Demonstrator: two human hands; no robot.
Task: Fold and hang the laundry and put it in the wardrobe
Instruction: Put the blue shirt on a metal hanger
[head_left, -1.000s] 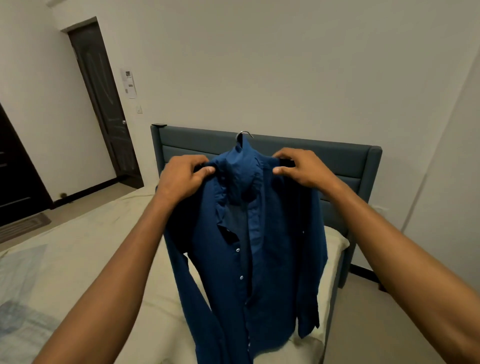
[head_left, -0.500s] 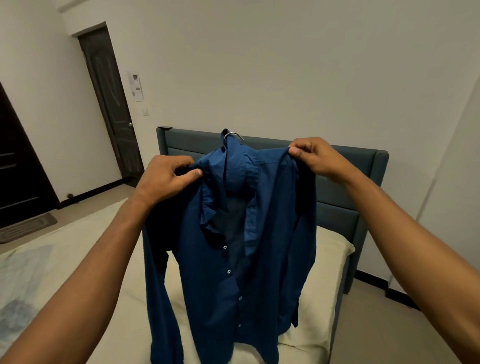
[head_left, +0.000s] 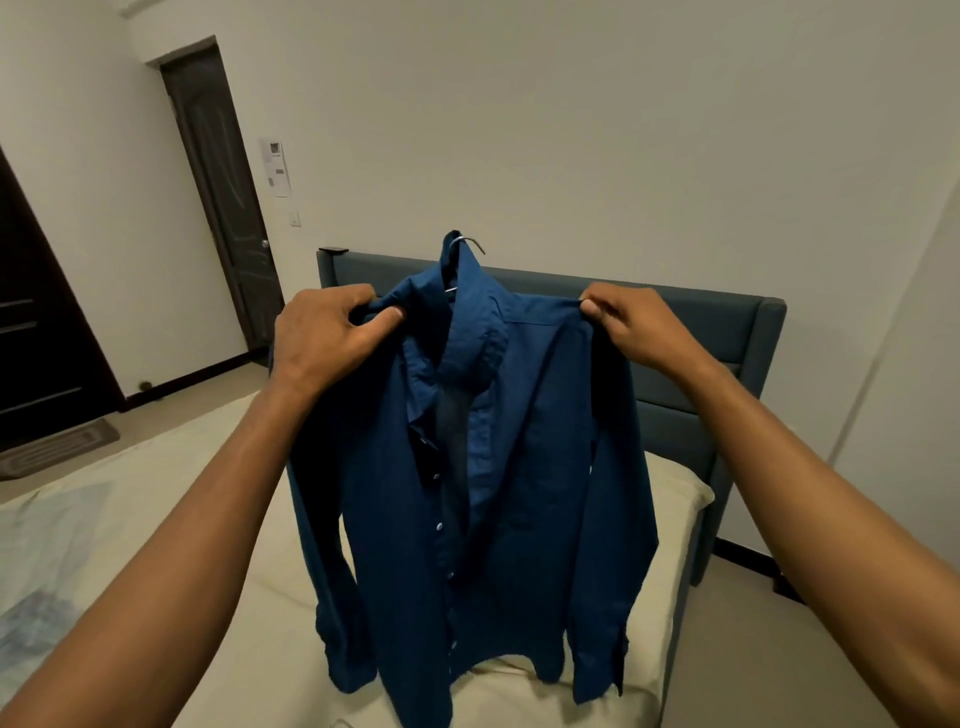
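Hanging in the air over the bed (head_left: 218, 519), the blue shirt (head_left: 498, 493) sits on a hanger (head_left: 467, 243) whose metal hook pokes up behind the collar. The left hand (head_left: 324, 338) pinches one shoulder between thumb and curled fingers, and the right hand (head_left: 631, 325) pinches the other. Its hem brushes the cream pillow (head_left: 670, 499) by the headboard (head_left: 727, 332).

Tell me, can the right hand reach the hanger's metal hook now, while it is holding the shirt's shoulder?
Probably yes. The hanger hook sticks out bare above the collar, and nothing lies between it and the right hand. That hand would first have to release the blue shirt.
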